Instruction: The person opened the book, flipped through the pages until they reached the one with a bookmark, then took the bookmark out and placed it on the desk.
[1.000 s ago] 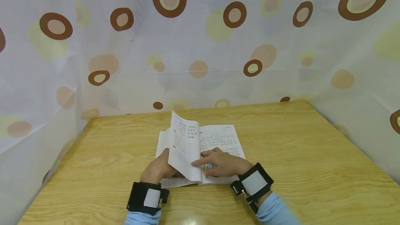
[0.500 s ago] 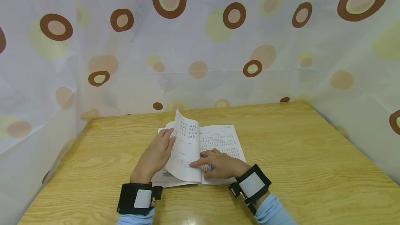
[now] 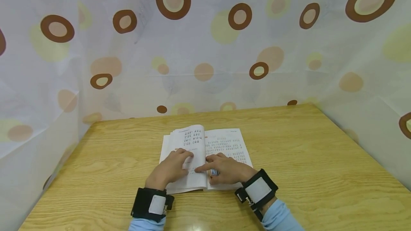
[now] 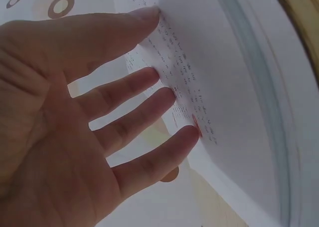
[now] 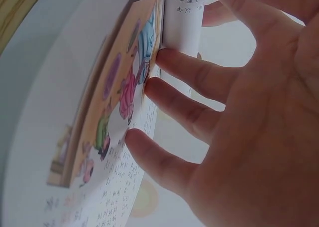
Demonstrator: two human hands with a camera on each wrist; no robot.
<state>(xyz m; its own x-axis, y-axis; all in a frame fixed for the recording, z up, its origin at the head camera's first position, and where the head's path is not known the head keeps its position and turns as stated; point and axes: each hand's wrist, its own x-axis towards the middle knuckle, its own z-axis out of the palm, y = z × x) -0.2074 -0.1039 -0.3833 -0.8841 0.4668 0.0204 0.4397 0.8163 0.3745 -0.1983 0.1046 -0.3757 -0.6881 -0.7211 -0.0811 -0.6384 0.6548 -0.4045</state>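
Observation:
An open book (image 3: pixel 226 140) lies on the wooden table, its printed pages facing up. My left hand (image 3: pixel 170 168) rests on the left page (image 3: pixel 194 142) with fingers spread; in the left wrist view its fingertips (image 4: pixel 188 133) touch the paper near lines of print. Across the right page lies my right hand (image 3: pixel 229 169), its index finger reaching over the spine onto the left page. The right wrist view has the other fingertips (image 5: pixel 134 137) on the page beside a colour picture (image 5: pixel 112 87) of small figures. Neither hand grips anything.
The wooden table (image 3: pixel 305 152) extends to both sides of the book. Behind and beside it hangs a pale sheet (image 3: pixel 205 38) with brown and yellow circles. Black straps (image 3: pixel 258 190) with white patches sit on both wrists, above light blue sleeves.
The raised left page has come down flat onto the left side. My left hand moved up to its outer edge, then right and onto the page. My right hand stayed nearly still.

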